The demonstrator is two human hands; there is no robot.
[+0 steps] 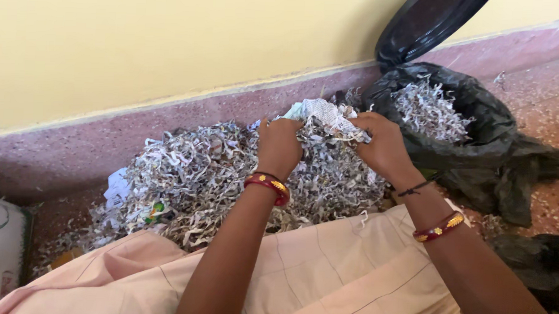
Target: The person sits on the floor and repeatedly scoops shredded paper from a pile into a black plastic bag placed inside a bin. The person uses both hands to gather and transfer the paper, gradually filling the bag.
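A big heap of shredded newspaper strips (198, 173) lies on the floor against the wall, in front of my knees. Both hands are raised over its right part. My left hand (278, 146) and my right hand (382, 145) together grip a crumpled piece of newspaper (325, 115) held between them, fingers closed on its edges. Each wrist carries a red bangle with gold marks. To the right, a black plastic bag (479, 114) stands open with more shredded paper (430, 109) inside.
A black bin lid (423, 23) leans against the yellow wall (172, 42) above the bag. Pink cloth (325, 270) covers my lap at the bottom. A white sack (0, 252) sits at the far left. Another dark bag (539, 262) lies at the lower right on the speckled floor.
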